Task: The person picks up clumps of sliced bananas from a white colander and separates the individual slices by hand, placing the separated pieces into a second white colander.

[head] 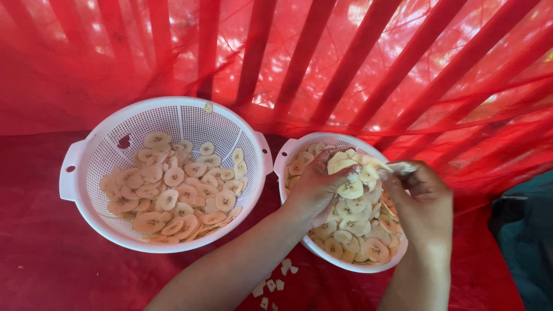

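Two white perforated colander bowls sit side by side on a red surface. The larger left colander holds many pale round fruit slices. The smaller right colander is heaped with more slices. Over the right colander, my left hand grips a clump of stuck-together slices. My right hand pinches the clump's right edge, with a thin strip at its fingertips.
A red net over slanted bars rises behind the bowls. Several small slice bits lie on the red cloth near my left forearm. A dark teal object sits at the right edge.
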